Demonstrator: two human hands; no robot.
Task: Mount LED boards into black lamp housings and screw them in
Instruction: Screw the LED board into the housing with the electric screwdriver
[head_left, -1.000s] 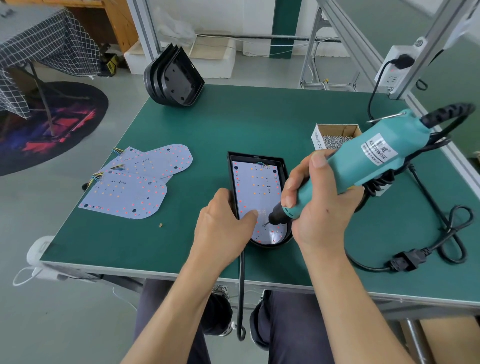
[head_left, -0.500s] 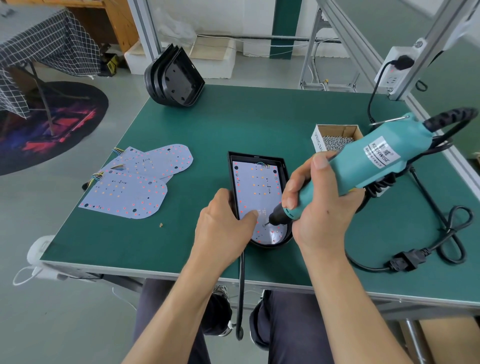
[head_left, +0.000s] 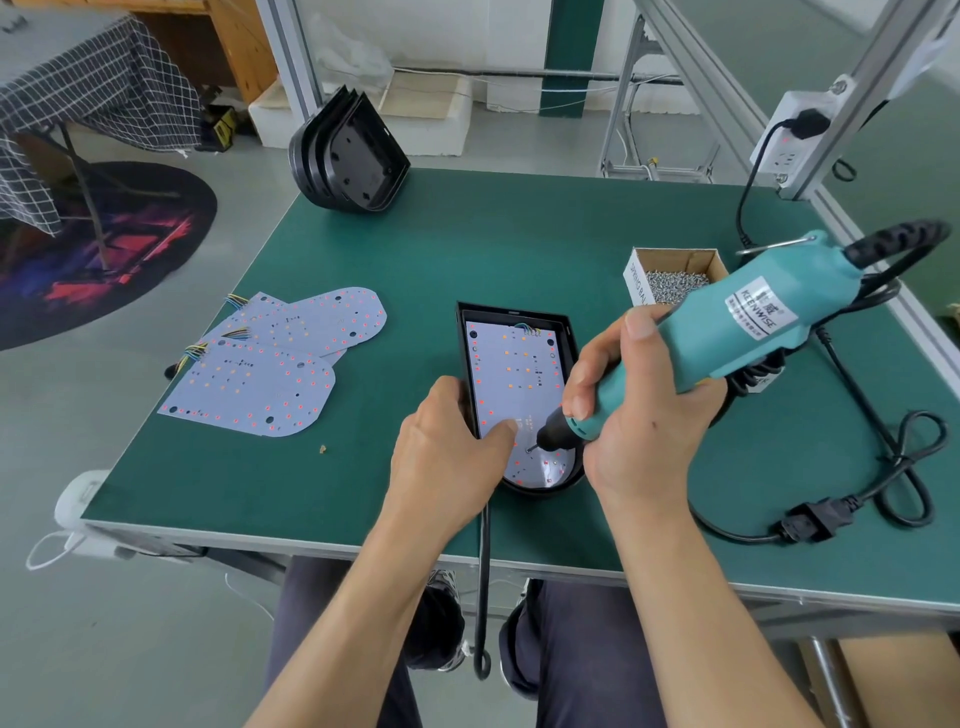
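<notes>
**Op:** Barely anything moved since a second ago. Only the electric screwdriver (head_left: 727, 332) changed: its rear end tipped slightly. Its bit is on the same spot near the rounded end of the LED board (head_left: 514, 379).

**Eng:** Hands?

**Op:** My right hand (head_left: 639, 415) is wrapped around the screwdriver's teal body, thumb on top, tool tilted with its tip down on the board. My left hand (head_left: 447, 457) rests on the near-left rim of the black lamp housing (head_left: 569, 338), one fingertip pressing on the board just beside the bit. Can't tell how its other fingers lie.

**Eng:** Where's the housing?

**Op:** Flat on the green table (head_left: 493, 249), near the front edge, centre. The board lies inside it, filling the tray, coloured wires at its far end.

**Eng:** Other containers?

**Op:** Small cardboard box (head_left: 636, 273), open top, full of silver screws (head_left: 672, 283). It sits right of the housing, partly hidden behind the screwdriver.

**Eng:** Stock?

**Op:** Loose LED boards (head_left: 270, 369) overlapped in a pile on the table's left side, well apart from the housing. Stack of empty housings (head_left: 353, 156) stands on edge at the far left corner.

**Eng:** Cabling?

**Op:** Black power cord (head_left: 904, 467) looped on the table at right. A thin black cable (head_left: 484, 582) hangs over the front edge below the housing.
</notes>
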